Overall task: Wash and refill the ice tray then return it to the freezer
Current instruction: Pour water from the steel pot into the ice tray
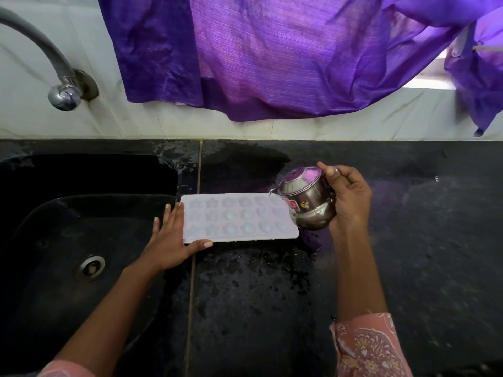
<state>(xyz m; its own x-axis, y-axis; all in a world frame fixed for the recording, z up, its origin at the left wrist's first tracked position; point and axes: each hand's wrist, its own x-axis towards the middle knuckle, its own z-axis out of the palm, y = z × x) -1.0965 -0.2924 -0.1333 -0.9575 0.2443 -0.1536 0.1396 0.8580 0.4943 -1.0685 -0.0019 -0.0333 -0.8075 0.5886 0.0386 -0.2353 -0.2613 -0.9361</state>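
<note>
Two hands: left hand (170, 242) flat (fingers spread) against ice tray (239, 217); right hand (347, 198) clamped on steel pot (307, 204).

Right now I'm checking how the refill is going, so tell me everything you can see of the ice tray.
The ice tray is a pale, whitish rectangle, plastic by its look, with three rows of star- and flower-shaped moulds. It lies flat on the wet black counter, its long side parallel to the wall, its left end beside the sink. The left hand steadies that end, thumb on the near edge. The right hand tilts a small steel pot over its right end. Water level in the moulds cannot be judged.
</note>
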